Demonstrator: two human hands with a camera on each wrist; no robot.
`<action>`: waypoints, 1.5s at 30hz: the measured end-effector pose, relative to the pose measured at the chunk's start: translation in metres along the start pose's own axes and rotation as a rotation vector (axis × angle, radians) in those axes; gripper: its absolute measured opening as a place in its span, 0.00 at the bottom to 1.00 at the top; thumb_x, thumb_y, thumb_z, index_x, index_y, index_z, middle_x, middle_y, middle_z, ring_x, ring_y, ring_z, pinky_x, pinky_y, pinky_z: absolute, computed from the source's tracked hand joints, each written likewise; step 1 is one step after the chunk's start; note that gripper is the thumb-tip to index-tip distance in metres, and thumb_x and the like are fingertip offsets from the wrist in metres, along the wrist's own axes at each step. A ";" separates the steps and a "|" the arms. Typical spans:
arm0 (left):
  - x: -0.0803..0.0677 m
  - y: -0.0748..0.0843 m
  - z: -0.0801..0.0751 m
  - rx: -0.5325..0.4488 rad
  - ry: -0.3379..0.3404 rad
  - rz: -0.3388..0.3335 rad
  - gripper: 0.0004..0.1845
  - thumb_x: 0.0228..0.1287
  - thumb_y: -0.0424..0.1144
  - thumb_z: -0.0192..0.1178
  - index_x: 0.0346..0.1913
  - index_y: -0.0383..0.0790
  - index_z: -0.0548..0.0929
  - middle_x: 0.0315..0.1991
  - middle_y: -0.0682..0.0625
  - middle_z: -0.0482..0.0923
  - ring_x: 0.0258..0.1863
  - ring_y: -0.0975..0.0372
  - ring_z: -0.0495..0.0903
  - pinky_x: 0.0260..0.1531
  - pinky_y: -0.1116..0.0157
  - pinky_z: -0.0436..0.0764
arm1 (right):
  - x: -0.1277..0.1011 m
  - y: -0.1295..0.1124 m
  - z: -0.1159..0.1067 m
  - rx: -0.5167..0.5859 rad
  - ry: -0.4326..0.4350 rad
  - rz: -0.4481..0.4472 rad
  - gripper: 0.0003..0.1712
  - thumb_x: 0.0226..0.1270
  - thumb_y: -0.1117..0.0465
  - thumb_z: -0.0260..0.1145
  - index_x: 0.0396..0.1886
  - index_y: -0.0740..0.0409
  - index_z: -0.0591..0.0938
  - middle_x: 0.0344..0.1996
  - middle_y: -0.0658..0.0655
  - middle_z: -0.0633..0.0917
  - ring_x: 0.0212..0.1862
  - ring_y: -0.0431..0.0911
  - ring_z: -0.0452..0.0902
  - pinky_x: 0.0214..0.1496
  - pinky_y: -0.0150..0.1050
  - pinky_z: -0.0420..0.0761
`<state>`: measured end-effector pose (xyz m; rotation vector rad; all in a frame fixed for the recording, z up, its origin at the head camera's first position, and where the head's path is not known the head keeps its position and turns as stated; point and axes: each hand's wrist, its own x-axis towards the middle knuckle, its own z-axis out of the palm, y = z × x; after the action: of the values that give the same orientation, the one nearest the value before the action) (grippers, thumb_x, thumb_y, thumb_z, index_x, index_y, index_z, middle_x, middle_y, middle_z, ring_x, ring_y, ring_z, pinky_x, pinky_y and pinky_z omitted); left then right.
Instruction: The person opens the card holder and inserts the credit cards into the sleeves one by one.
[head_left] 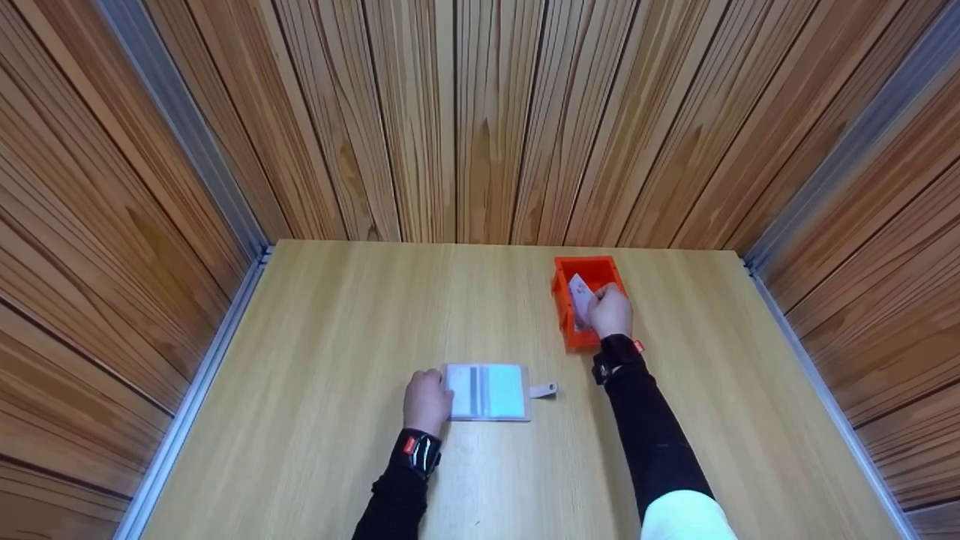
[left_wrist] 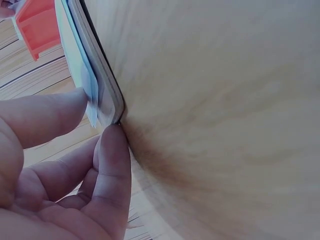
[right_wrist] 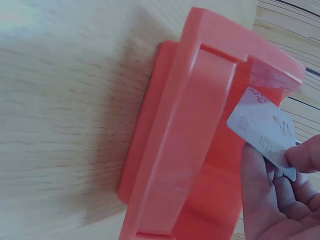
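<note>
An open card holder (head_left: 487, 391) with clear sleeves and a small strap tab lies flat on the wooden table (head_left: 315, 420). My left hand (head_left: 426, 401) holds its left edge, thumb and fingers (left_wrist: 107, 165) pinching the cover (left_wrist: 100, 80). My right hand (head_left: 611, 311) is over the orange bin (head_left: 581, 300) at the back right, pinching a white card (head_left: 580, 298) between thumb and fingers. In the right wrist view the white card (right_wrist: 262, 130) is tilted over the orange bin's (right_wrist: 190, 140) opening, held at its lower corner by my fingertips (right_wrist: 305, 155).
Wood-panelled walls (head_left: 480, 112) enclose the table on three sides, with metal rails (head_left: 225, 322) along the left and right edges.
</note>
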<state>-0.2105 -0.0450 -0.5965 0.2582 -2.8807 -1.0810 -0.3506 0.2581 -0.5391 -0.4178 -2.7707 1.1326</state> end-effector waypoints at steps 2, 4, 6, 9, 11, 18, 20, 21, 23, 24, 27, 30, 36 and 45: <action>0.000 -0.002 0.001 0.006 0.030 0.033 0.06 0.55 0.28 0.68 0.33 0.29 0.81 0.29 0.43 0.75 0.31 0.51 0.77 0.34 0.54 0.76 | -0.001 0.001 -0.001 -0.008 0.039 -0.044 0.04 0.70 0.68 0.54 0.37 0.66 0.73 0.39 0.68 0.81 0.43 0.61 0.76 0.48 0.51 0.75; -0.001 -0.002 0.001 0.014 0.054 0.059 0.06 0.54 0.28 0.68 0.29 0.31 0.80 0.27 0.43 0.74 0.29 0.50 0.77 0.32 0.53 0.76 | 0.000 0.002 -0.001 -0.020 0.075 -0.080 0.04 0.67 0.69 0.55 0.36 0.67 0.74 0.36 0.68 0.82 0.41 0.62 0.78 0.46 0.53 0.75; 0.000 -0.003 0.002 0.019 0.073 0.076 0.07 0.53 0.28 0.68 0.27 0.32 0.78 0.26 0.43 0.74 0.28 0.50 0.77 0.31 0.53 0.75 | 0.000 0.003 -0.002 -0.024 0.107 -0.104 0.03 0.64 0.70 0.56 0.34 0.68 0.74 0.34 0.69 0.82 0.40 0.64 0.78 0.45 0.54 0.75; 0.000 -0.003 0.002 0.012 0.059 0.062 0.06 0.54 0.28 0.68 0.28 0.31 0.79 0.27 0.43 0.74 0.29 0.50 0.76 0.32 0.53 0.75 | 0.000 0.004 -0.003 -0.009 0.101 -0.093 0.04 0.65 0.70 0.55 0.36 0.69 0.74 0.35 0.69 0.82 0.41 0.63 0.78 0.46 0.53 0.75; 0.000 -0.002 0.002 0.008 0.049 0.051 0.06 0.54 0.28 0.68 0.30 0.30 0.80 0.28 0.43 0.74 0.29 0.51 0.77 0.33 0.54 0.76 | 0.000 0.004 -0.004 0.005 0.093 -0.085 0.04 0.66 0.70 0.55 0.38 0.69 0.74 0.36 0.70 0.83 0.41 0.63 0.78 0.46 0.53 0.75; 0.000 -0.001 0.001 0.000 0.025 0.031 0.06 0.55 0.28 0.68 0.33 0.29 0.81 0.29 0.43 0.75 0.31 0.52 0.77 0.34 0.54 0.76 | -0.001 0.005 -0.008 0.022 0.094 -0.076 0.08 0.69 0.70 0.55 0.45 0.69 0.75 0.39 0.69 0.83 0.43 0.61 0.78 0.49 0.52 0.74; 0.000 -0.001 0.001 -0.001 0.019 0.028 0.06 0.55 0.28 0.68 0.33 0.29 0.81 0.30 0.43 0.75 0.31 0.52 0.77 0.34 0.54 0.76 | -0.002 0.005 -0.010 0.029 0.116 -0.089 0.09 0.69 0.70 0.55 0.46 0.69 0.75 0.39 0.69 0.83 0.43 0.61 0.78 0.49 0.52 0.74; 0.000 -0.001 0.001 -0.002 0.019 0.029 0.06 0.55 0.28 0.68 0.33 0.29 0.81 0.30 0.43 0.75 0.31 0.52 0.77 0.35 0.54 0.76 | -0.002 0.005 -0.011 0.036 0.124 -0.095 0.10 0.69 0.70 0.55 0.47 0.69 0.76 0.39 0.68 0.83 0.43 0.61 0.78 0.49 0.52 0.74; 0.000 -0.001 0.001 -0.002 0.020 0.031 0.07 0.55 0.28 0.68 0.33 0.29 0.81 0.30 0.43 0.75 0.32 0.52 0.77 0.35 0.54 0.76 | -0.003 0.003 -0.013 0.054 0.133 -0.094 0.10 0.69 0.70 0.56 0.48 0.68 0.76 0.39 0.67 0.82 0.43 0.60 0.77 0.49 0.51 0.74; 0.000 -0.002 0.001 0.001 0.023 0.036 0.06 0.55 0.28 0.68 0.33 0.29 0.81 0.30 0.43 0.75 0.31 0.51 0.77 0.34 0.54 0.76 | -0.003 0.002 -0.014 0.064 0.138 -0.095 0.11 0.70 0.70 0.55 0.49 0.68 0.76 0.40 0.67 0.82 0.44 0.60 0.77 0.49 0.51 0.74; 0.000 -0.002 0.001 0.003 0.035 0.046 0.06 0.55 0.28 0.68 0.32 0.30 0.81 0.29 0.43 0.75 0.31 0.51 0.77 0.34 0.54 0.76 | -0.005 0.000 -0.017 0.089 0.143 -0.092 0.11 0.71 0.69 0.55 0.51 0.68 0.76 0.41 0.66 0.82 0.45 0.58 0.77 0.50 0.50 0.74; -0.001 -0.002 0.001 0.007 0.039 0.051 0.06 0.55 0.28 0.68 0.31 0.30 0.80 0.28 0.43 0.75 0.31 0.50 0.77 0.34 0.53 0.76 | -0.007 -0.003 -0.019 0.107 0.165 -0.116 0.12 0.71 0.69 0.55 0.50 0.68 0.76 0.41 0.67 0.82 0.45 0.59 0.77 0.50 0.50 0.74; 0.000 -0.003 0.001 0.017 0.022 0.039 0.08 0.54 0.29 0.69 0.33 0.29 0.81 0.29 0.42 0.75 0.32 0.49 0.77 0.35 0.53 0.76 | -0.010 -0.007 -0.021 0.139 0.192 -0.159 0.12 0.69 0.71 0.56 0.50 0.70 0.76 0.40 0.69 0.82 0.44 0.60 0.78 0.49 0.51 0.75; 0.001 -0.003 0.001 0.012 0.020 0.032 0.08 0.54 0.29 0.69 0.35 0.27 0.82 0.31 0.41 0.76 0.33 0.49 0.78 0.36 0.53 0.77 | -0.016 -0.016 -0.022 0.155 0.117 -0.090 0.17 0.70 0.69 0.55 0.57 0.67 0.73 0.45 0.65 0.78 0.47 0.56 0.72 0.51 0.48 0.73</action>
<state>-0.2117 -0.0467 -0.5993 0.2220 -2.8643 -1.0501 -0.3344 0.2566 -0.5123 -0.3278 -2.5527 1.2482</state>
